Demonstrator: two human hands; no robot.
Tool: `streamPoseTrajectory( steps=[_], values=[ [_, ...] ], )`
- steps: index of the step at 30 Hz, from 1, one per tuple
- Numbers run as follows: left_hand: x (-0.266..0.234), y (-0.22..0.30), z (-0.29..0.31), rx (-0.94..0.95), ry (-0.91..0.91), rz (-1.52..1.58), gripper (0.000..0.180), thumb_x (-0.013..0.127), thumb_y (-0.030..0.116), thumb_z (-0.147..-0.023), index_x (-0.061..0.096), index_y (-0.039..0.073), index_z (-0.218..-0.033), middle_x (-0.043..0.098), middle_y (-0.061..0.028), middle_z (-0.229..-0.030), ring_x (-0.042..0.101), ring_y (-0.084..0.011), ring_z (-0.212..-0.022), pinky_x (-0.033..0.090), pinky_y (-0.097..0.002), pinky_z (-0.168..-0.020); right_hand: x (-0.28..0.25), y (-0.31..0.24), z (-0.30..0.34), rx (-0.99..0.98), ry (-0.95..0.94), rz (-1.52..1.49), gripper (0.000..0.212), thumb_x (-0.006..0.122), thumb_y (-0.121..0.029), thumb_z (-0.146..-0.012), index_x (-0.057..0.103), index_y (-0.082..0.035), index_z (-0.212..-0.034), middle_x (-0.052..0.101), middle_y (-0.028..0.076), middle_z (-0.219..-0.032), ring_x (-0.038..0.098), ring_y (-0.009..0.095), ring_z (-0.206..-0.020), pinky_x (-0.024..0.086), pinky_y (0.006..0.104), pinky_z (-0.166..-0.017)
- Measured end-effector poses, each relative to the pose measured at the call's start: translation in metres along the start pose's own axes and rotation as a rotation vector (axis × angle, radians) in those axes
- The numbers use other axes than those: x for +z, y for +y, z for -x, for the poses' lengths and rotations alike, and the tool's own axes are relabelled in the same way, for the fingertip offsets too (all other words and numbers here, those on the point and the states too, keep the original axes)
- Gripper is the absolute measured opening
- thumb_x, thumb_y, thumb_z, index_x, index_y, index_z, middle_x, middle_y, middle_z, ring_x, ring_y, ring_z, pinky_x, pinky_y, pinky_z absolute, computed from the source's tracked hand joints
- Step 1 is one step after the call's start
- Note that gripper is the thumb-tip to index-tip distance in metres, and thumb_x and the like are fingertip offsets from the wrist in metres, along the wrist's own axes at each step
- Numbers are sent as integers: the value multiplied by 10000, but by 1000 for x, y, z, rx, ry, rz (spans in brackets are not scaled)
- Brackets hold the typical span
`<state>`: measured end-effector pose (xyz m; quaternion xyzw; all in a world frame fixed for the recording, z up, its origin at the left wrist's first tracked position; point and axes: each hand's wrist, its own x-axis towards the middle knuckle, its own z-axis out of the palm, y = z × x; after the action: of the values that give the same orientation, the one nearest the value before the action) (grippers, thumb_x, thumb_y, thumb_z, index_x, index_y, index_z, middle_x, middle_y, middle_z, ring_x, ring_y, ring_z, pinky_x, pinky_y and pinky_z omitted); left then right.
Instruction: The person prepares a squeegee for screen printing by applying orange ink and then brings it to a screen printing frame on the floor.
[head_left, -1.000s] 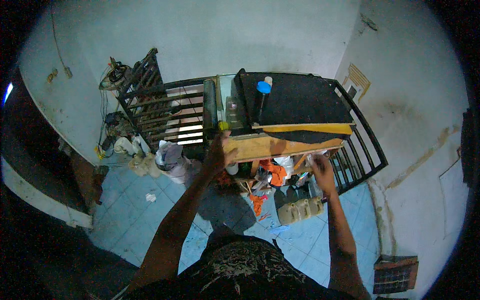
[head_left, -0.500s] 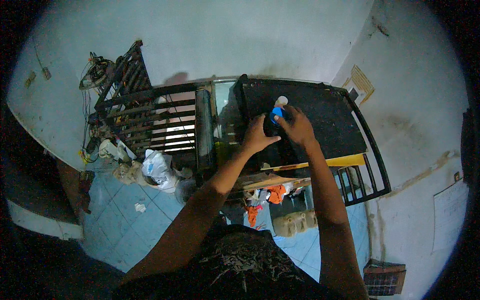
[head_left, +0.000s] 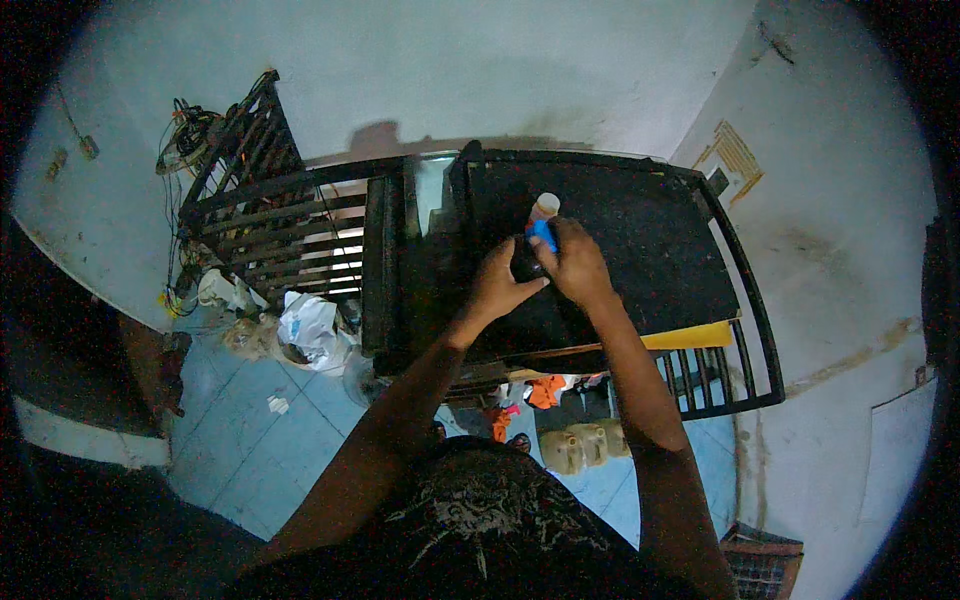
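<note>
My left hand (head_left: 501,285) curves its fingers and thumb around a dark, rounded object (head_left: 527,262) on the black tabletop (head_left: 640,270). Its kind is hard to make out against the dark surface. Just to the right, my right hand (head_left: 578,262) is closed on a small bright blue object (head_left: 542,236), pinched close to the dark object. The fingers partly cover the blue object. Behind it stands a small bottle with a white cap (head_left: 547,203) and a pinkish body, its lower part hidden by the blue object and my right hand.
Dark slatted wood (head_left: 290,240) extends to the left, with coiled cables (head_left: 190,130) at its far end. White plastic bags (head_left: 315,330) sit on the blue tiled floor (head_left: 235,420). Beneath the table are tan jugs (head_left: 585,447) and orange cloth (head_left: 545,390). Walls rise behind and right.
The view has shifted a little. My right hand and the blue object have turned and come closer to the dark object. More of the white-capped bottle shows now.
</note>
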<state>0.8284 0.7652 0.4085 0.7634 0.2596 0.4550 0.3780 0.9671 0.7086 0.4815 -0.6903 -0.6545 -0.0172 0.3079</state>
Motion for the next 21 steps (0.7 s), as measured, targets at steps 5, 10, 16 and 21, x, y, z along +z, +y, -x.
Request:
streamPoseTrajectory(
  steps=[5, 10, 16, 21],
  values=[
    [1, 12, 2, 25, 29, 71, 642, 834, 166, -657, 511, -6, -1184, 623, -171, -1093, 616, -277, -1022, 476, -372, -893, 2, 33, -8, 361, 64, -652, 537, 416, -467, -961, 594, 26, -1076, 646, 200, -882, 640, 340, -813, 517, 433, -734],
    [4, 4, 3, -9, 0, 41, 663, 843, 177, -646, 509, -12, -1187, 631, -165, -1089, 612, -279, -1031, 468, -368, -912, 4, 79, 2, 779, -131, -1494, 562, 342, -533, -969, 607, -46, -1063, 666, 98, -787, 639, 213, -653, 530, 331, -600],
    [9, -18, 5, -14, -32, 85, 697, 844, 224, -655, 501, -13, -1213, 609, -170, -1147, 590, -286, -1073, 442, -378, -949, -15, 92, 20, 1010, -33, -1215, 548, 374, -548, -959, 585, -48, -1033, 679, 129, -829, 672, 216, -639, 510, 306, -482],
    [17, -20, 4, -39, -61, 73, 674, 821, 156, -681, 480, 14, -1245, 589, -138, -1174, 561, -249, -1097, 424, -373, -973, -14, 164, 21, 940, -162, -555, 455, 401, -431, -982, 573, -35, -1126, 672, 135, -876, 674, 250, -762, 519, 414, -649]
  ],
)
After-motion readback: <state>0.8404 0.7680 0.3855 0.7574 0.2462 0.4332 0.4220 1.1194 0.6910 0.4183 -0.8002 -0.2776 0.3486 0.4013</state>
